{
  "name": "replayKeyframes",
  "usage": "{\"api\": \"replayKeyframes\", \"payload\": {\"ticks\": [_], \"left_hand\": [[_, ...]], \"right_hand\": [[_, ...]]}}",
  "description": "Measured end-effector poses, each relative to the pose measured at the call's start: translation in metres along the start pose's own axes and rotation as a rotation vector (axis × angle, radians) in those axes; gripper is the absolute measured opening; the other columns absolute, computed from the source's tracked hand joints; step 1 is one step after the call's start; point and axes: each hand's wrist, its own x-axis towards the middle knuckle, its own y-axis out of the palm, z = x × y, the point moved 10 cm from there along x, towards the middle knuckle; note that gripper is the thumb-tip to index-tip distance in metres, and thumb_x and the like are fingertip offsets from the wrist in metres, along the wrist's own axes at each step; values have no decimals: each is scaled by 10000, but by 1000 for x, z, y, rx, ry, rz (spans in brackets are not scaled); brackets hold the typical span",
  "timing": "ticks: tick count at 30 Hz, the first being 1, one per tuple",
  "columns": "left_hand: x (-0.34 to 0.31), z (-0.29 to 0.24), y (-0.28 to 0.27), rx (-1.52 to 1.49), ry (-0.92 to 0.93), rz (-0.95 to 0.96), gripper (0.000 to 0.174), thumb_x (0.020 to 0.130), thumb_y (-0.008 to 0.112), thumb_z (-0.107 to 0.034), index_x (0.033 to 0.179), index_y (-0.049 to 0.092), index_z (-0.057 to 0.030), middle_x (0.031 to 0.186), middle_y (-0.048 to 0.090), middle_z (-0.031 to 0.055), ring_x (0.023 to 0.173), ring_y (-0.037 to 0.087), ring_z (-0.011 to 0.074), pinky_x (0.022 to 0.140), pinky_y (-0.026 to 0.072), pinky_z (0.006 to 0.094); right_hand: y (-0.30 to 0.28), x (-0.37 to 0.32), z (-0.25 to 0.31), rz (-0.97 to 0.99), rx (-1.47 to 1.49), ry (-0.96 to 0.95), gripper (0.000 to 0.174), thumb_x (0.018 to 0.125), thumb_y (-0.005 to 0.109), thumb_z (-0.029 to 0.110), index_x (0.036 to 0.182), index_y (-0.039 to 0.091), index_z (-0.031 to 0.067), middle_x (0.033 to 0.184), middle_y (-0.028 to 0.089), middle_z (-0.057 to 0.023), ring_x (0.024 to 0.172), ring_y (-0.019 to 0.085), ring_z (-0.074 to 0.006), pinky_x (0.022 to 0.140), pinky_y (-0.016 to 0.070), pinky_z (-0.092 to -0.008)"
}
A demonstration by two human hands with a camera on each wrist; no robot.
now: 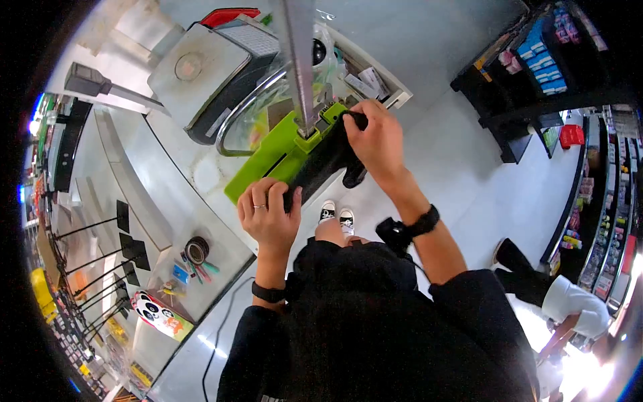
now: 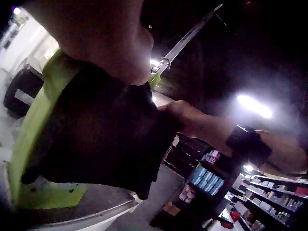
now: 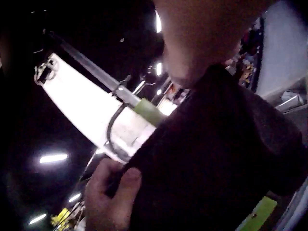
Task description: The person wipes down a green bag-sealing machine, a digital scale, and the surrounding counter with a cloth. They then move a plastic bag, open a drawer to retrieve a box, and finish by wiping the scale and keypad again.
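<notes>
Both hands hold a soft black cloth item (image 1: 320,171) stretched between them along the near side of a bright green plastic piece (image 1: 264,157). My left hand (image 1: 270,213) pinches the cloth's left end, its fingers over the green piece's lower-left end. At the upper right, my right hand (image 1: 377,139) grips the other end, where a bunched flap of the cloth hangs down. A metal bar (image 1: 298,60) meets the green piece near its middle. In the left wrist view the cloth (image 2: 106,139) hangs broad and dark; its exact kind cannot be made out.
A white counter (image 1: 194,174) bears a grey-topped machine (image 1: 194,74), a curved metal handle (image 1: 231,127) and an open drawer (image 1: 398,94). A tape roll (image 1: 196,250) and a panda-printed pack (image 1: 161,315) lie lower left. Stocked shelves and another person (image 1: 576,305) are at the right.
</notes>
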Motion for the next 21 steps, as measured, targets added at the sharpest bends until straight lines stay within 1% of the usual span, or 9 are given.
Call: {"api": "replayKeyframes", "payload": {"ticks": [2, 4, 8, 10, 14, 16, 18, 20, 21], "left_hand": [[-1, -3, 0, 10, 32, 20, 208, 735, 721, -199, 784, 552, -89, 891, 591, 62, 871, 558, 291, 781, 442, 397], [-1, -1, 1, -31, 21, 15, 203, 732, 721, -172, 798, 550, -86, 897, 584, 64, 889, 552, 292, 795, 436, 401], [3, 3, -2, -132, -31, 73, 188, 752, 702, -135, 810, 534, -74, 879, 569, 81, 874, 542, 301, 798, 425, 406], [2, 25, -2, -333, -232, 56, 180, 774, 679, -101, 827, 512, -61, 856, 557, 97, 848, 528, 318, 791, 405, 399], [38, 9, 2, -205, -151, 57, 201, 778, 671, -80, 824, 478, -48, 821, 535, 118, 830, 516, 336, 775, 379, 388], [53, 12, 20, -184, -127, 54, 207, 760, 679, -86, 827, 485, -60, 816, 541, 108, 841, 521, 335, 775, 382, 411], [56, 21, 48, -86, -174, 168, 217, 738, 690, -100, 845, 503, -76, 830, 560, 88, 864, 530, 330, 777, 387, 430], [55, 14, 45, -51, -164, 213, 220, 722, 699, -137, 844, 523, -88, 847, 574, 69, 886, 537, 320, 783, 394, 439], [50, 14, 49, -64, -196, 257, 216, 724, 698, -155, 840, 530, -85, 849, 574, 76, 889, 536, 326, 786, 394, 437]], "right_hand": [[7, -11, 28, -25, -8, -135, 147, 787, 637, 158, 873, 552, 73, 868, 578, -121, 775, 606, -338, 654, 501, -409], [10, -21, 31, 49, 54, -65, 142, 776, 643, 113, 867, 546, 64, 868, 576, -131, 774, 601, -351, 647, 495, -417], [2, -59, 11, 20, 224, -37, 147, 758, 649, 62, 862, 546, 51, 852, 570, -140, 767, 596, -361, 644, 485, -411], [16, -94, 1, 153, 319, 92, 150, 748, 651, 41, 857, 547, 36, 829, 560, -149, 757, 581, -365, 641, 472, -400], [19, -124, -1, 198, 425, 278, 165, 745, 656, 49, 868, 550, 26, 807, 547, -157, 726, 567, -356, 620, 460, -389], [7, -116, 4, 77, 416, 156, 166, 749, 660, 50, 866, 547, 12, 807, 545, -161, 699, 551, -347, 608, 451, -380], [5, -112, -4, 42, 459, 200, 159, 757, 656, 57, 863, 549, 8, 801, 545, -161, 688, 549, -341, 607, 447, -375], [0, -111, -13, 10, 497, 248, 153, 765, 653, 64, 860, 550, 3, 795, 545, -162, 678, 547, -336, 606, 443, -370], [5, -113, -21, 60, 542, 359, 147, 777, 649, 78, 857, 552, 2, 795, 549, -162, 682, 552, -322, 611, 443, -361]]}}
